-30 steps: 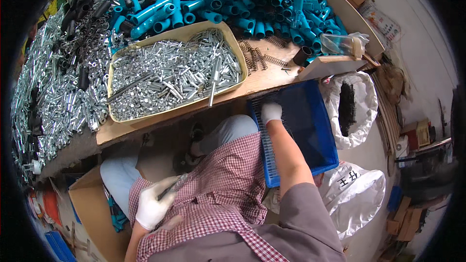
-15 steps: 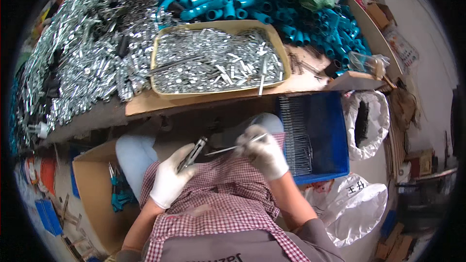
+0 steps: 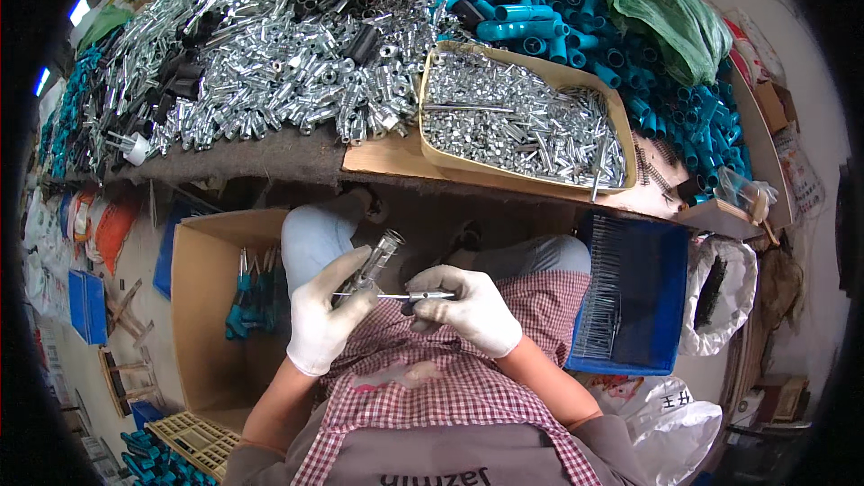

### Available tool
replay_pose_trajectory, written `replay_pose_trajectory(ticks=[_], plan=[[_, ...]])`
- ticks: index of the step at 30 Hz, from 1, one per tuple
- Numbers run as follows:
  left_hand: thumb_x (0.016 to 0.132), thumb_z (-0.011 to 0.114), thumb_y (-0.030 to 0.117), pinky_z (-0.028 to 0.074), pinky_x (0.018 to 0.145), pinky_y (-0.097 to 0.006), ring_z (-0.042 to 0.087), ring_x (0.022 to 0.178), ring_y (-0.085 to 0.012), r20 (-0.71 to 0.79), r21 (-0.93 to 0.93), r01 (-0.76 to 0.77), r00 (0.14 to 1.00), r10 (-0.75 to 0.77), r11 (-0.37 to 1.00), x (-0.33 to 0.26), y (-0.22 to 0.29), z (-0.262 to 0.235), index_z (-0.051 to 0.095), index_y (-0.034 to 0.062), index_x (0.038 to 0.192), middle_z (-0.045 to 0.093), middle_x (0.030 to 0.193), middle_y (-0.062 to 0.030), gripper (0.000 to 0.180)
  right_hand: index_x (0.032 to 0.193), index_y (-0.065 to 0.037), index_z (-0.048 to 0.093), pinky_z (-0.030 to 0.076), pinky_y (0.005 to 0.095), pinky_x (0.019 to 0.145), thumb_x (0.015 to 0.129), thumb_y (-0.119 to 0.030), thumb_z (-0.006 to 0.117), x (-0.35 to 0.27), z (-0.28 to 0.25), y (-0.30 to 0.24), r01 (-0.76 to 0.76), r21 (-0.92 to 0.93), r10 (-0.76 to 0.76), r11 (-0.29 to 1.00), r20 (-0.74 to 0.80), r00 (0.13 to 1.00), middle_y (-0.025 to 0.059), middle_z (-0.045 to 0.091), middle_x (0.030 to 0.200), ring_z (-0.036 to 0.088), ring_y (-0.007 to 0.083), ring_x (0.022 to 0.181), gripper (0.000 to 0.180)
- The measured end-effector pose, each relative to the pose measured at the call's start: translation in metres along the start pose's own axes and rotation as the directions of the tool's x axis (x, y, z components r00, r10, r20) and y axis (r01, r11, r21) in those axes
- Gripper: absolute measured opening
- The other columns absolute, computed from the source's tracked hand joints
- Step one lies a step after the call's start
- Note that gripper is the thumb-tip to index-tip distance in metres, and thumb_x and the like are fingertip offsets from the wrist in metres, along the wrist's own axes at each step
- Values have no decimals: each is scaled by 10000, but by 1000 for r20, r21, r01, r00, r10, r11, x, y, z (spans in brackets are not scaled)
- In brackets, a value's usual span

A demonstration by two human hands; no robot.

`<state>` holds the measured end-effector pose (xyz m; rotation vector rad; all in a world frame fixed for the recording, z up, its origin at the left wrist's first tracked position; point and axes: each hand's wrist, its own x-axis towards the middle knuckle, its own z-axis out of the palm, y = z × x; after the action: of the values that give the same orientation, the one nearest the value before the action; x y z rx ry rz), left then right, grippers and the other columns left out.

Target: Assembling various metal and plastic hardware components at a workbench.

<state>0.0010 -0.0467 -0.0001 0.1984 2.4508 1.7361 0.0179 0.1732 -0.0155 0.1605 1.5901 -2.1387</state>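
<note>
My left hand (image 3: 326, 315), in a white glove, is closed around a silver slotted tube (image 3: 385, 250) that leans up to the right. My right hand (image 3: 472, 308), gloved alike, pinches a small metal sleeve (image 3: 434, 295) between thumb and fingers. From the sleeve a thin metal rod (image 3: 392, 296) runs left to the fingers of my left hand, crossing at the tube's lower end. Whether the rod goes through the tube or behind it is hidden by the glove. Both hands are above my checked apron (image 3: 450, 391).
A cream tray (image 3: 531, 178) of small metal pins stands at the bench edge. Silver parts (image 3: 270, 81) are heaped left, teal tubes (image 3: 585, 36) right. A blue bin (image 3: 643, 306) holds long rods. A cardboard box (image 3: 211, 306) has teal-handled pieces (image 3: 247, 315) inside.
My hands have come closer together. The rod, earlier apart from the tube, now reaches the left hand. The metal sleeve now shows in the right fingers, and the whole view has shifted.
</note>
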Motion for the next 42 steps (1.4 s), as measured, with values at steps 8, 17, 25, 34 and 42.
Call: replay_pose_trajectory(ticks=[8, 17, 25, 34, 42], plan=[[761, 772, 91, 497, 918, -297, 668, 1026, -201, 92, 24, -89, 992, 87, 996, 1, 7, 2, 633, -60, 1200, 692, 1135, -184, 484, 955, 4, 645, 434, 226, 633, 830, -70, 677, -5, -8, 0, 81, -269, -123, 960, -144, 982, 3, 602, 821, 518, 54, 727, 149], [731, 770, 94, 528, 775, -298, 696, 843, -219, 208, 113, -188, 965, 161, 976, -1, 16, -14, 694, -35, 1091, 715, 962, -168, 390, 872, 3, 622, 426, 237, 626, 760, -48, 656, -39, -40, -57, 179, -551, -377, 815, -269, 886, 19, 592, 806, 519, 84, 696, 127], [748, 781, 127, 548, 712, -351, 697, 794, -294, 298, 128, -401, 888, 351, 907, 0, 13, -4, 702, 13, 1075, 717, 923, -151, 355, 915, -3, 623, 482, 267, 688, 775, -60, 688, -30, -20, -56, 113, -605, -191, 788, -67, 979, 30, 620, 840, 568, 101, 751, 164], [736, 774, 47, 556, 774, -327, 719, 868, -259, 374, -3, -222, 904, 207, 975, -2, 16, 2, 685, -38, 1110, 718, 982, -194, 394, 1103, 8, 556, 503, 310, 797, 934, -392, 649, -16, -30, -28, 321, -561, -230, 763, 229, 946, 86, 642, 964, 610, 150, 855, 445], [764, 760, 93, 554, 726, -347, 716, 811, -287, 316, 73, -318, 906, 280, 945, -3, 10, 9, 706, 45, 1125, 719, 949, -172, 368, 1212, 46, 590, 529, 360, 877, 1015, -515, 434, -23, -25, -6, 276, -275, -269, 921, 66, 961, 162, 673, 1037, 668, 240, 966, 615]])
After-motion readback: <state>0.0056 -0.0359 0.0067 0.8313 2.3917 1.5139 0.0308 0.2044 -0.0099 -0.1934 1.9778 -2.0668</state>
